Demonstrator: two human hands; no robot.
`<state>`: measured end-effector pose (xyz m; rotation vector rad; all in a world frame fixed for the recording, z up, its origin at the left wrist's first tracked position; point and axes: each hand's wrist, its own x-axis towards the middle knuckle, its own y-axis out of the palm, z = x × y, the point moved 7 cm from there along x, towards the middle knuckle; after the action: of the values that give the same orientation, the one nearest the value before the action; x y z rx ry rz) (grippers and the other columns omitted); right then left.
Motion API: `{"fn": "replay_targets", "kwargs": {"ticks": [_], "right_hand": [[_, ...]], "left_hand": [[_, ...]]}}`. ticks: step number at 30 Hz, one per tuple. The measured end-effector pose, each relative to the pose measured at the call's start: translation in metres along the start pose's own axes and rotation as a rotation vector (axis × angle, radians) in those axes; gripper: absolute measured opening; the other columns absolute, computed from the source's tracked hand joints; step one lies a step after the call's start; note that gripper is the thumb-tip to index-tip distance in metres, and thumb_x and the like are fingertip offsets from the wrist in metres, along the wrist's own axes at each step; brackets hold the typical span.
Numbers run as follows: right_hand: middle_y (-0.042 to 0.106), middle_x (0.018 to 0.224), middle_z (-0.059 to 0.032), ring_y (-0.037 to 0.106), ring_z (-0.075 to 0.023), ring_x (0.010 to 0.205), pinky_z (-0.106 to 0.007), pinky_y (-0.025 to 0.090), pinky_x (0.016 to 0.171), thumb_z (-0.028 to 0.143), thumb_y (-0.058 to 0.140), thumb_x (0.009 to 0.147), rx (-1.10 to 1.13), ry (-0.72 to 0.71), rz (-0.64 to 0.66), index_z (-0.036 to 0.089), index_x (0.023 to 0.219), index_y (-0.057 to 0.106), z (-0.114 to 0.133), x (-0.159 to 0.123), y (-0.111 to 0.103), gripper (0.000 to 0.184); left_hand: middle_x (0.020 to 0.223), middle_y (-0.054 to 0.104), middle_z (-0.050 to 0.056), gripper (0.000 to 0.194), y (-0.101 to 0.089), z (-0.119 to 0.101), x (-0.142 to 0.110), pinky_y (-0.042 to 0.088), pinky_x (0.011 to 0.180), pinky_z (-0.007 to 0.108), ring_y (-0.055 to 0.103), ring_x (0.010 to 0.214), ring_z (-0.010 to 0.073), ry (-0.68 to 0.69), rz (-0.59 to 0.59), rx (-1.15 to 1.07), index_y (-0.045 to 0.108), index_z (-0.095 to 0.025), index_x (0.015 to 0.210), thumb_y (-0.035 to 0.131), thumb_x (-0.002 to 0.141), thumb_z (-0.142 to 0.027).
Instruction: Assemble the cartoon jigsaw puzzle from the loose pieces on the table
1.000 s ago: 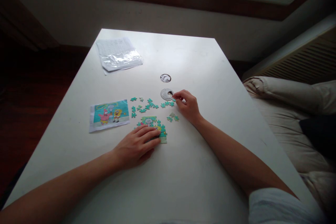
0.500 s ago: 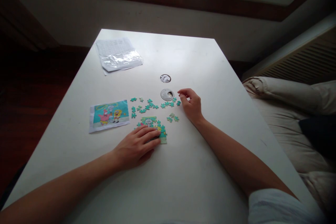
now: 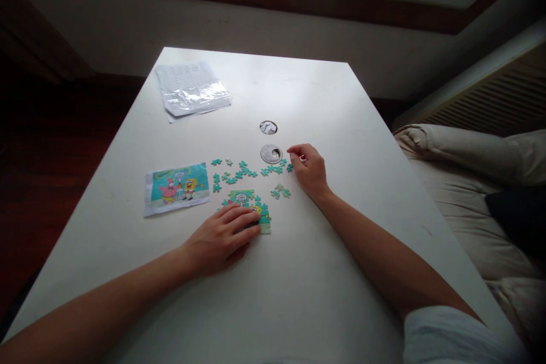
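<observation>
My left hand [image 3: 226, 236] lies palm down, fingers stretched out, over a partly joined jigsaw puzzle [image 3: 243, 195] and hides much of it. Cartoon figures show on the puzzle around the fingers. My right hand [image 3: 310, 170] rests on its side with loosely curled fingers, and no piece shows in them. Just left of it are green puzzle pieces [image 3: 273, 169], and a small group of pieces [image 3: 280, 191] lies nearer to me. More loose pieces [image 3: 232, 176] are scattered behind the puzzle. A picture card [image 3: 177, 189] with the cartoon scene lies to the left.
The white table [image 3: 324, 296] carries a clear plastic sleeve with papers [image 3: 194, 91] at the far left. A round hole [image 3: 268, 127] and a round grommet cover [image 3: 271, 153] are near its middle. To the right stands a beige cushioned seat [image 3: 460, 182].
</observation>
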<state>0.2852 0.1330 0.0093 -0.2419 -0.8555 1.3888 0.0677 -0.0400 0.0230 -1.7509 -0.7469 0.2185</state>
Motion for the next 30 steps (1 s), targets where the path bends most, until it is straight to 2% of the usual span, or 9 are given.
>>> {"fn": "replay_targets", "kwargs": {"ticks": [5, 10, 21, 30], "right_hand": [[0.064, 0.093, -0.0080, 0.056, -0.0268, 0.093, -0.043, 0.047, 0.089, 0.019, 0.057, 0.085, -0.220, -0.048, 0.100, 0.022, 0.093, 0.072, 0.006, -0.001, 0.003, 0.017], [0.062, 0.100, -0.0094, 0.054, -0.0285, 0.099, -0.045, 0.046, 0.094, 0.023, 0.061, 0.087, -0.307, -0.098, 0.122, 0.023, 0.099, 0.072, 0.013, -0.006, 0.006, 0.016], [0.062, 0.101, -0.0098, 0.054, -0.0294, 0.099, -0.047, 0.047, 0.092, 0.025, 0.065, 0.087, -0.340, -0.131, 0.135, 0.023, 0.096, 0.070, 0.015, -0.007, 0.007, 0.011], [0.062, 0.102, -0.0098, 0.055, -0.0291, 0.099, -0.046, 0.047, 0.093, 0.024, 0.065, 0.086, -0.331, -0.122, 0.150, 0.023, 0.098, 0.070, 0.016, -0.008, 0.007, 0.013]], "left_hand": [[0.148, 0.055, 0.008, 0.034, 0.002, 0.000, 0.000, 0.037, 0.118, 0.048, 0.049, 0.136, 0.0265, -0.001, 0.011, -0.002, 0.058, -0.021, 0.131, 0.051, 0.098, -0.022], [0.147, 0.056, 0.008, 0.033, 0.000, -0.001, 0.000, 0.037, 0.118, 0.048, 0.049, 0.136, 0.0263, -0.002, 0.004, -0.006, 0.059, -0.021, 0.130, 0.051, 0.098, -0.021], [0.146, 0.057, 0.009, 0.033, -0.001, 0.000, 0.001, 0.039, 0.117, 0.049, 0.050, 0.135, 0.0268, -0.001, 0.003, -0.004, 0.059, -0.021, 0.131, 0.050, 0.099, -0.022], [0.148, 0.055, 0.008, 0.033, 0.001, 0.000, 0.000, 0.037, 0.118, 0.048, 0.049, 0.136, 0.0269, -0.006, 0.014, -0.004, 0.059, -0.020, 0.131, 0.050, 0.099, -0.021]]}}
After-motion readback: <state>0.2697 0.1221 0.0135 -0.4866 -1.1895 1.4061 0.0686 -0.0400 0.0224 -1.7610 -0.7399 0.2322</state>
